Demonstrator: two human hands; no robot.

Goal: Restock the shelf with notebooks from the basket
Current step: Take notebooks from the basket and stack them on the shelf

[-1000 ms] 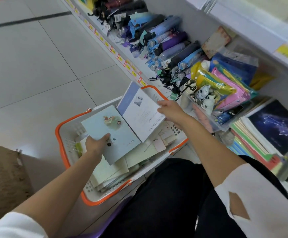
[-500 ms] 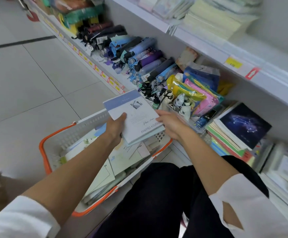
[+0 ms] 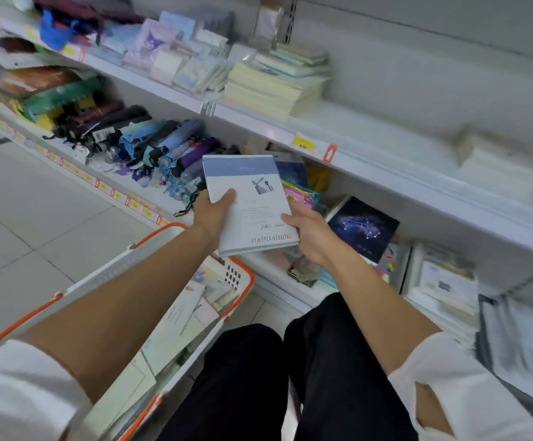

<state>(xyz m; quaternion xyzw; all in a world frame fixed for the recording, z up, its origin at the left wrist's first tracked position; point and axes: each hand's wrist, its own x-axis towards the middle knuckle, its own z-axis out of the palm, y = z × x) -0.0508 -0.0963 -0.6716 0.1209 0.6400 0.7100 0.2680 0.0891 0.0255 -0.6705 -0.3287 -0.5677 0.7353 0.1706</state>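
A white notebook with a blue top band [image 3: 252, 198], stacked on at least one more, is held up in front of the lower shelf. My left hand [image 3: 212, 214] grips its left edge, thumb on the cover. My right hand [image 3: 309, 233] holds its lower right corner. Below them the white basket with an orange rim [image 3: 106, 275] sits on the floor with several pale notebooks [image 3: 176, 326] inside. The upper shelf [image 3: 370, 138] carries stacks of cream notebooks [image 3: 271, 90] and bare white space to their right.
Folded umbrellas [image 3: 150, 144] fill the lower shelf at left. A dark constellation notebook [image 3: 362, 227] and coloured pouches [image 3: 300, 194] lie behind my hands. More stationery [image 3: 446, 281] sits at lower right. My black-trousered knees [image 3: 274, 377] are close to the shelf base.
My left hand brought the pale blue notebook under the white one, and both hands lifted the stack out of the basket up toward the shelves. The view tilted upward.
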